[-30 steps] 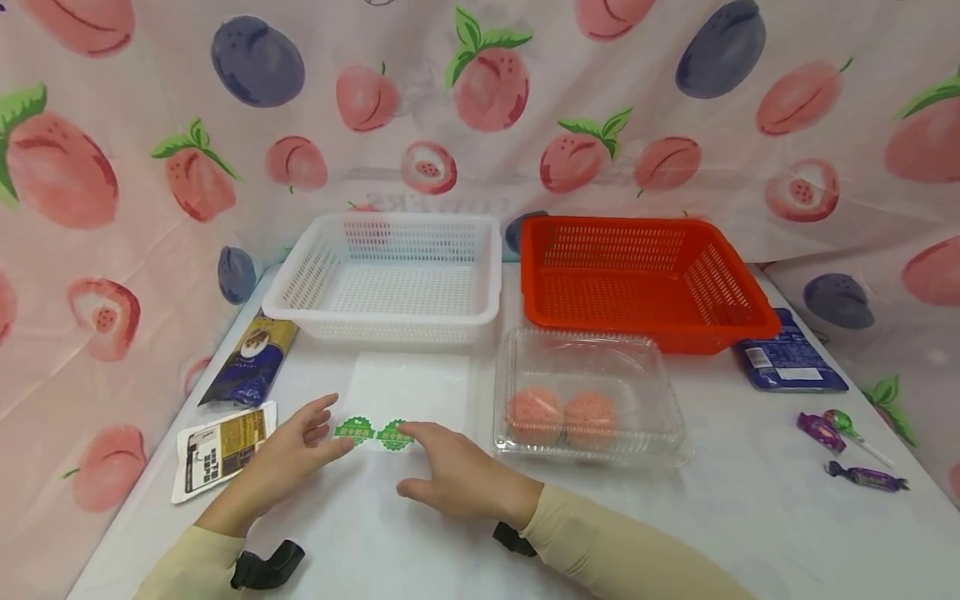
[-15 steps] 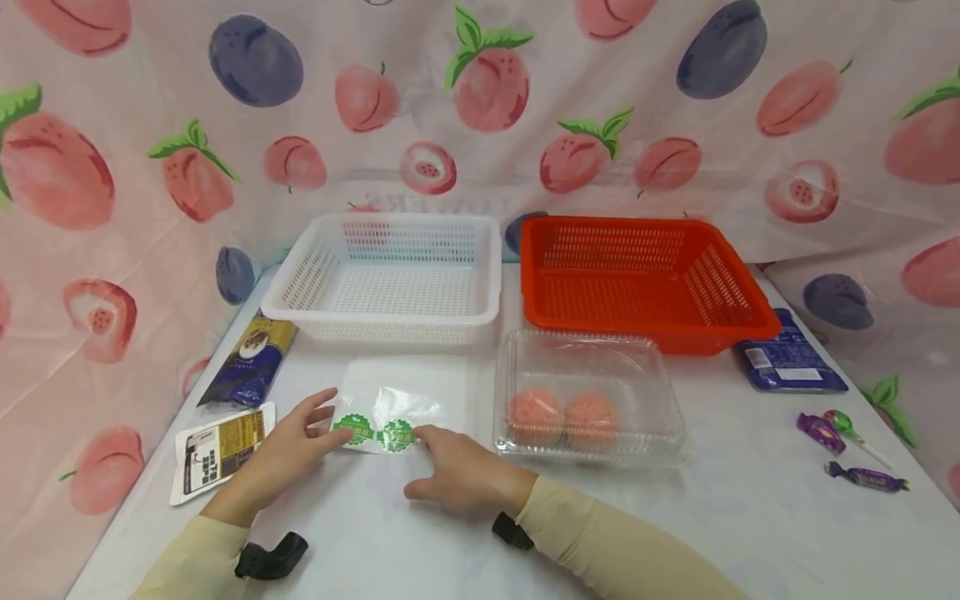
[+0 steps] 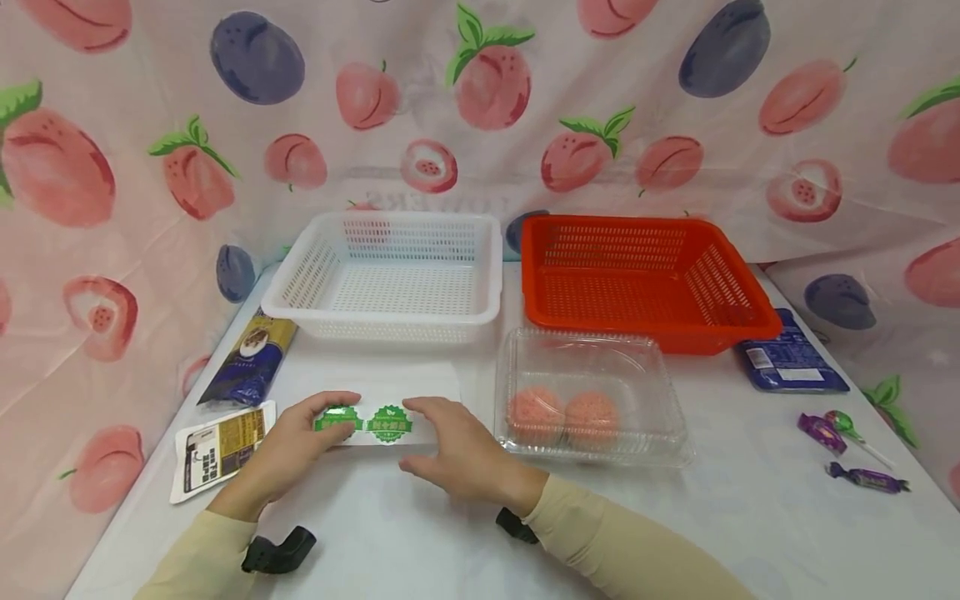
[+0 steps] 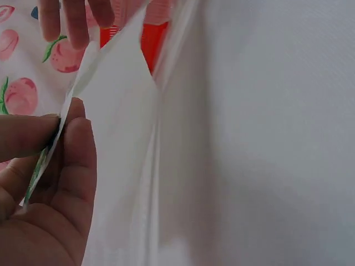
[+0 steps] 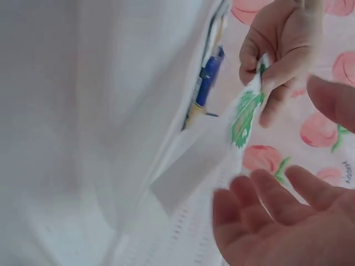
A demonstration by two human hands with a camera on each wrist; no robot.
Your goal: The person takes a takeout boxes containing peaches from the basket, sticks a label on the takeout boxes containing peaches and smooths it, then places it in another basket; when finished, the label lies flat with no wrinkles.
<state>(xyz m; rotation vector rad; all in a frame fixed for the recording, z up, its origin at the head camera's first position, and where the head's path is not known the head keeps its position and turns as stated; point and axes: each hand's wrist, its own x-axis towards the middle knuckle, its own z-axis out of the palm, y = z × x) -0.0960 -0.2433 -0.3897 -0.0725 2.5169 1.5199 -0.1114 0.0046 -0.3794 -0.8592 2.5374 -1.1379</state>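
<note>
My left hand (image 3: pixel 288 442) pinches the left end of a white sheet (image 3: pixel 420 383) between thumb and fingers. Two round green stickers (image 3: pixel 388 423) with scalloped edges sit side by side along its near edge; my left fingers partly cover the left one. In the left wrist view, the left hand (image 4: pixel 50 205) has its thumb on one face of the sheet (image 4: pixel 122 105) and fingers behind it. My right hand (image 3: pixel 461 458) is spread at the sheet's right end. The right wrist view shows that right hand (image 5: pixel 294 227) with loosely bent fingers, apart from the green sticker (image 5: pixel 244 119).
Behind the sheet stand a white basket (image 3: pixel 382 319) and a red basket (image 3: pixel 652 325). A clear plastic box (image 3: pixel 645 400) with two pink balls (image 3: pixel 592 421) is at right. Packets (image 3: pixel 251 358) lie left, a blue packet (image 3: pixel 795 358) and wrapped candies (image 3: pixel 870 477) far right.
The sheet has shifted left and tilted up, with the left hand now pinching its left end. My right fingertips have moved slightly up, and the hand remains spread.
</note>
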